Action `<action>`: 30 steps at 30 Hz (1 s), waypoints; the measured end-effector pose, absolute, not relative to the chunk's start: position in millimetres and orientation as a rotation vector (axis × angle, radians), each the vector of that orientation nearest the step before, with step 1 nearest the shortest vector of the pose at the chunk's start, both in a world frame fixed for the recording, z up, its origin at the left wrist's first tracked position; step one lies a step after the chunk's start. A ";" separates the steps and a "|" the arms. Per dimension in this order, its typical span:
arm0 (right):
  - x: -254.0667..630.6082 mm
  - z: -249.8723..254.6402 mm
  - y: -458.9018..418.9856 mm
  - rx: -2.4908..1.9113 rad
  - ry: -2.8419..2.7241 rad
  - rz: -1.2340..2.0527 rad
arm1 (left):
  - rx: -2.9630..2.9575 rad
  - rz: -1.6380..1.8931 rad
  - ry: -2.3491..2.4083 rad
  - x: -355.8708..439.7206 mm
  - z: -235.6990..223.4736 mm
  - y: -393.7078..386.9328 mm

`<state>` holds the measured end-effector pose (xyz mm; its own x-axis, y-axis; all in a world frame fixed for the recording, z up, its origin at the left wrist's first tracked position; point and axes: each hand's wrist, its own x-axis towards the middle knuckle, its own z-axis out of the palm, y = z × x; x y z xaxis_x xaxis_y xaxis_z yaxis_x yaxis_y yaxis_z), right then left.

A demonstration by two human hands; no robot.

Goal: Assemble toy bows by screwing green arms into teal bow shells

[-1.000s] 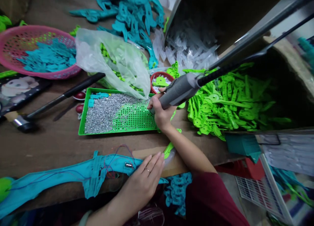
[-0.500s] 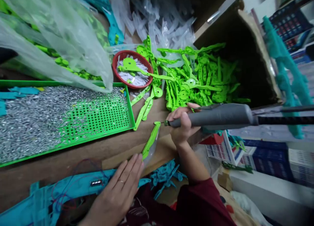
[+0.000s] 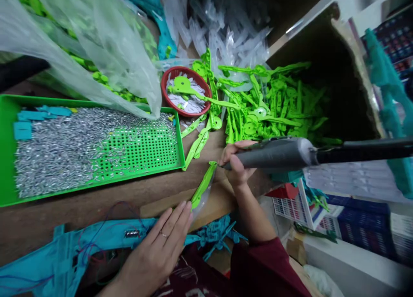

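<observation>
My right hand [image 3: 237,161] is wrapped round a grey electric screwdriver [image 3: 274,154], which lies nearly level with its cable running off to the right. The tip of the tool reaches the upper end of a slim bright-green plastic part [image 3: 204,185]. Under that part is a clear plastic piece [image 3: 201,204], sticking out along its right side. My left hand [image 3: 163,241], a ring on one finger, lies flat with its fingers stretched over the lower end of the green part. A blue plastic toy-gun-like body [image 3: 93,239] with thin wires lies beside the left hand.
A green perforated tray [image 3: 155,148] of small screws stands at left. Behind are a red bowl [image 3: 164,90] of whitish pieces, a pile of green parts [image 3: 277,103] by a cardboard box [image 3: 358,69], and a plastic bag [image 3: 106,51]. Blue parts [image 3: 214,232] lie near my body.
The view has shifted, so the things on the table appear further right. The screwdriver's rear end has swung slightly nearer. My left hand stays flat on the green part.
</observation>
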<state>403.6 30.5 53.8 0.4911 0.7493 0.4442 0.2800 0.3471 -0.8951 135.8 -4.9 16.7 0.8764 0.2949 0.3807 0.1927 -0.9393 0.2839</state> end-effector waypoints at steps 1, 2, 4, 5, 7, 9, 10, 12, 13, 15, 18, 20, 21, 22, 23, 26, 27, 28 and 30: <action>401.9 60.4 33.5 -1.206 -1.117 0.405 | 2.824 0.628 0.368 136.5 17.0 -5.0; 397.8 68.0 38.7 -1.171 -1.146 0.398 | 2.839 0.626 0.362 137.9 17.2 -5.2; 381.7 82.5 56.0 -1.066 -1.118 0.334 | 2.871 0.617 0.357 142.3 17.8 -5.3; 370.4 87.4 67.3 -1.024 -1.088 0.320 | 2.889 0.611 0.359 145.1 18.0 -5.3; 345.6 88.6 90.7 -0.998 -1.086 0.393 | 2.917 0.601 0.379 150.6 18.5 -4.9; 323.9 78.2 109.0 -1.015 -1.136 0.546 | 2.925 0.596 0.394 154.1 18.8 -4.6; 316.1 70.1 114.5 -1.018 -1.158 0.620 | 2.925 0.593 0.394 154.8 18.9 -4.4; 307.4 52.8 118.1 -1.021 -1.172 0.707 | 2.922 0.599 0.397 154.6 19.0 -4.2; 306.2 45.4 117.3 -1.030 -1.178 0.727 | 2.923 0.609 0.400 154.0 19.0 -4.1; 307.3 35.5 114.1 -1.043 -1.197 0.738 | 2.921 0.622 0.413 152.4 19.2 -4.1; 309.0 31.2 112.7 -0.980 -1.225 0.766 | 2.923 0.626 0.429 151.2 20.3 -4.3; 308.1 32.1 114.4 -0.946 -1.249 0.762 | 2.936 0.599 0.426 151.8 22.3 -4.2; 307.1 33.0 115.4 -0.956 -1.260 0.748 | 2.941 0.579 0.426 152.4 23.7 -4.1; 306.1 34.1 116.2 -0.977 -1.265 0.728 | 2.942 0.551 0.429 153.1 25.3 -3.9; 305.1 35.3 116.7 -0.997 -1.263 0.707 | 2.940 0.525 0.437 153.8 27.0 -3.6; 302.8 37.9 116.6 -1.030 -1.205 0.653 | 2.927 0.479 0.439 154.4 30.6 -2.3; 302.4 37.9 116.4 -1.042 -1.178 0.638 | 2.925 0.478 0.425 154.0 30.8 -1.6; 302.1 37.5 116.1 -1.058 -1.158 0.631 | 2.922 0.483 0.409 153.2 30.5 -1.0; 301.7 35.9 115.4 -1.092 -1.145 0.639 | 2.921 0.513 0.372 151.2 28.9 -0.3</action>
<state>301.7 115.4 35.9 0.3301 0.8585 0.3926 0.1164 0.3757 -0.9194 151.2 -0.3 28.9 0.9107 0.2679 0.3143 0.2159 -0.9576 0.1907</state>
